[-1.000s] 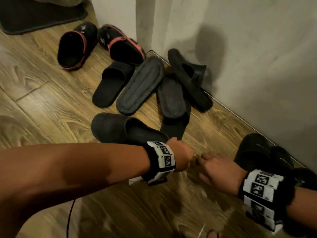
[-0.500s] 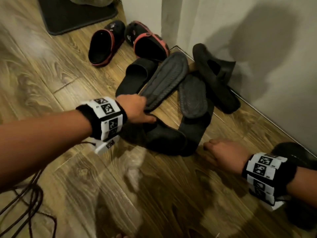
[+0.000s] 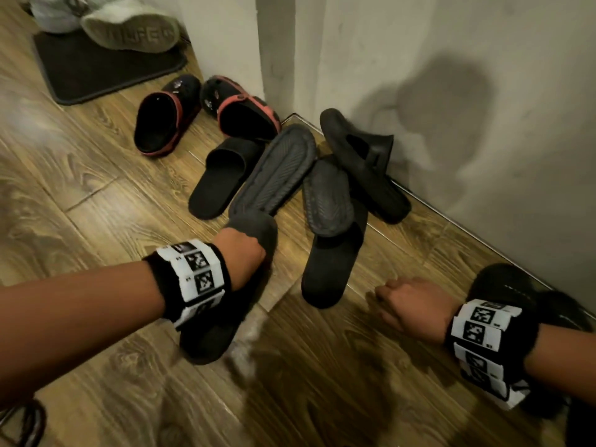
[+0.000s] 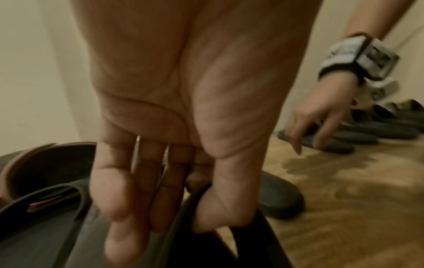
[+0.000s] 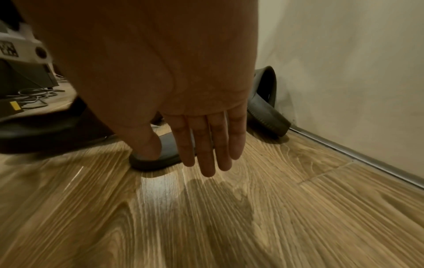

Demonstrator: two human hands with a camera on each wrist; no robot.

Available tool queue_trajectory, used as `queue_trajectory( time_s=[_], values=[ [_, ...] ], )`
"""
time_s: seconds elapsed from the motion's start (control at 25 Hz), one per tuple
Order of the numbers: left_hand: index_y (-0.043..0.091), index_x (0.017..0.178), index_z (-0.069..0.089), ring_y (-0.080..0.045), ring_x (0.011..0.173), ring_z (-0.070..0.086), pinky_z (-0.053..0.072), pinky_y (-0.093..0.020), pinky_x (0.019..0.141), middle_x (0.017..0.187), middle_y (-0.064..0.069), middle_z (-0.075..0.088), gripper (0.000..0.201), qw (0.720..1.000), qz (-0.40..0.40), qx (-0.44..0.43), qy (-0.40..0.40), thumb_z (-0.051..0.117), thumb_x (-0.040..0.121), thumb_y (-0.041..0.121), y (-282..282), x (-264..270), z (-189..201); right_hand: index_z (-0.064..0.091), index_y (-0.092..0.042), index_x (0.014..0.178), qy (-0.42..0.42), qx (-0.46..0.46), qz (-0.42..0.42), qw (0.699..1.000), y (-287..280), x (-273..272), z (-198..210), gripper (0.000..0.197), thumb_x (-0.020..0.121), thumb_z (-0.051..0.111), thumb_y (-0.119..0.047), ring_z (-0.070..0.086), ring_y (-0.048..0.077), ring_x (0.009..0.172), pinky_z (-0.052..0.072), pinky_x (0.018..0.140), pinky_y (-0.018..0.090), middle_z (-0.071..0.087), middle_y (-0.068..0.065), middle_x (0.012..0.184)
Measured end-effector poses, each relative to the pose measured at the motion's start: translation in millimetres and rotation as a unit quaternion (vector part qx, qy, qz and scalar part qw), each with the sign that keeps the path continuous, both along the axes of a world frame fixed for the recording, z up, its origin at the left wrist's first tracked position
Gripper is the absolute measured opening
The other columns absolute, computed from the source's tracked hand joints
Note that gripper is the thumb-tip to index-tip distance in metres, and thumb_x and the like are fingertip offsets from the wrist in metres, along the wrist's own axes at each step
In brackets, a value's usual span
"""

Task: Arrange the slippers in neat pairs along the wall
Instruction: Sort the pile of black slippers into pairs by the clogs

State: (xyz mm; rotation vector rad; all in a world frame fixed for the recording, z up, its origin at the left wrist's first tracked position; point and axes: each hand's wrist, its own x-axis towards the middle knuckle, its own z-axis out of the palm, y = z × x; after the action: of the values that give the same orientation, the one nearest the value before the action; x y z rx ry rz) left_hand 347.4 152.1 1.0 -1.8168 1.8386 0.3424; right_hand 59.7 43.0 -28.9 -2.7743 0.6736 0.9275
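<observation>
Overhead, my left hand (image 3: 242, 253) grips a black slipper (image 3: 225, 304) by its strap, lifted off the wooden floor (image 3: 96, 195) in front of the jumbled pile (image 3: 290, 188) by the wall (image 3: 451, 91). My right hand (image 3: 409, 304) hangs empty near another slide (image 3: 329, 269). I judge the slipper light and rubbery, bendy enough to flop, so the strap is the sure hold.

Along my left wrist, thumb and fingers (image 4: 119, 199) pinch that strap (image 4: 183, 214); blur smears the rest.

Along my right wrist, fingers (image 5: 206, 145) hang straight, holding nothing, above the floor (image 5: 252, 217); my palm hides most of the slide (image 5: 169, 152) beyond them.
</observation>
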Motion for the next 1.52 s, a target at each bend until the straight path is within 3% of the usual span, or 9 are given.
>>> queue_trajectory(
  time_s=[0.36,0.52,0.84,1.0,1.12,1.2,1.32,1.44,1.52],
  values=[
    [0.017,0.127,0.057,-0.028,0.116,0.061,0.046,-0.034,0.094,0.127,-0.006,0.063,0.034,0.992,-0.047,0.116,-0.03,0.039,0.099,0.023,10,-3,2,0.049,-0.017,0.124,0.006,-0.003,-0.002,1.0,5,-9,-4,0.042,0.096,0.036,-0.045,0.058,0.025,0.107,0.046,0.092,0.038,0.06,0.006,0.119],
    [0.018,0.112,0.066,-0.016,0.086,0.064,0.051,-0.024,0.069,0.087,0.007,0.065,0.038,0.962,0.118,0.226,0.097,0.072,0.078,0.035,-32,40,28,0.051,-0.017,0.121,0.003,0.002,0.0,1.0,2,-3,-4,0.04,0.096,0.037,-0.043,0.058,0.026,0.105,0.046,0.09,0.039,0.061,0.006,0.116],
    [0.001,0.12,0.049,-0.039,0.116,0.055,0.045,-0.046,0.093,0.126,-0.023,0.056,0.04,0.952,0.257,-0.147,0.069,0.051,0.091,0.027,-101,60,-26,0.052,-0.017,0.121,-0.023,0.019,-0.02,0.999,-13,7,-11,0.039,0.096,0.037,-0.043,0.058,0.025,0.106,0.047,0.092,0.039,0.061,0.005,0.118],
    [-0.008,0.125,0.052,-0.041,0.125,0.05,0.04,-0.043,0.106,0.135,-0.029,0.052,0.046,0.874,0.435,-0.131,0.174,0.043,0.097,0.027,-120,93,-65,0.05,-0.021,0.123,-0.033,0.039,-0.032,0.998,-12,3,-18,0.04,0.097,0.034,-0.046,0.056,0.021,0.11,0.046,0.095,0.036,0.059,0.001,0.122],
    [-0.006,0.129,0.054,-0.039,0.127,0.051,0.038,-0.043,0.112,0.137,-0.028,0.053,0.061,0.755,0.548,-0.11,0.344,0.037,0.098,0.044,-127,119,-79,0.049,-0.021,0.122,-0.027,0.044,-0.031,0.998,-15,3,-21,0.038,0.097,0.034,-0.046,0.054,0.022,0.114,0.043,0.098,0.037,0.057,0.001,0.124],
    [-0.002,0.127,0.058,-0.037,0.124,0.054,0.04,-0.045,0.112,0.135,-0.025,0.056,0.062,0.716,0.566,-0.12,0.391,0.038,0.096,0.048,-129,120,-79,0.049,-0.02,0.122,-0.022,0.044,-0.033,0.998,-20,7,-22,0.037,0.097,0.036,-0.044,0.053,0.022,0.116,0.042,0.099,0.037,0.057,0.002,0.125],
    [-0.002,0.121,0.062,-0.037,0.116,0.059,0.046,-0.047,0.105,0.126,-0.025,0.061,0.061,0.742,0.501,-0.151,0.42,0.034,0.097,0.048,-129,101,-69,0.052,-0.018,0.118,-0.019,0.034,-0.034,0.999,-26,12,-24,0.036,0.096,0.038,-0.043,0.056,0.024,0.112,0.044,0.096,0.038,0.06,0.003,0.12],
    [0.006,0.112,0.065,-0.037,0.096,0.066,0.053,-0.038,0.076,0.103,-0.021,0.069,0.053,0.789,0.391,-0.16,0.446,0.034,0.098,0.046,-119,70,-49,0.053,-0.017,0.114,-0.027,0.033,-0.028,0.999,-26,11,-25,0.035,0.095,0.039,-0.043,0.057,0.025,0.108,0.045,0.094,0.039,0.061,0.004,0.116],
    [0.018,0.133,0.054,-0.038,0.104,0.063,0.05,-0.037,0.079,0.111,-0.019,0.066,0.046,0.867,0.283,-0.174,0.372,0.035,0.099,0.043,-109,49,-42,0.053,-0.017,0.115,-0.028,0.033,-0.022,0.999,-23,9,-24,0.035,0.095,0.04,-0.042,0.057,0.027,0.108,0.046,0.094,0.04,0.061,0.005,0.116]
  ],
)
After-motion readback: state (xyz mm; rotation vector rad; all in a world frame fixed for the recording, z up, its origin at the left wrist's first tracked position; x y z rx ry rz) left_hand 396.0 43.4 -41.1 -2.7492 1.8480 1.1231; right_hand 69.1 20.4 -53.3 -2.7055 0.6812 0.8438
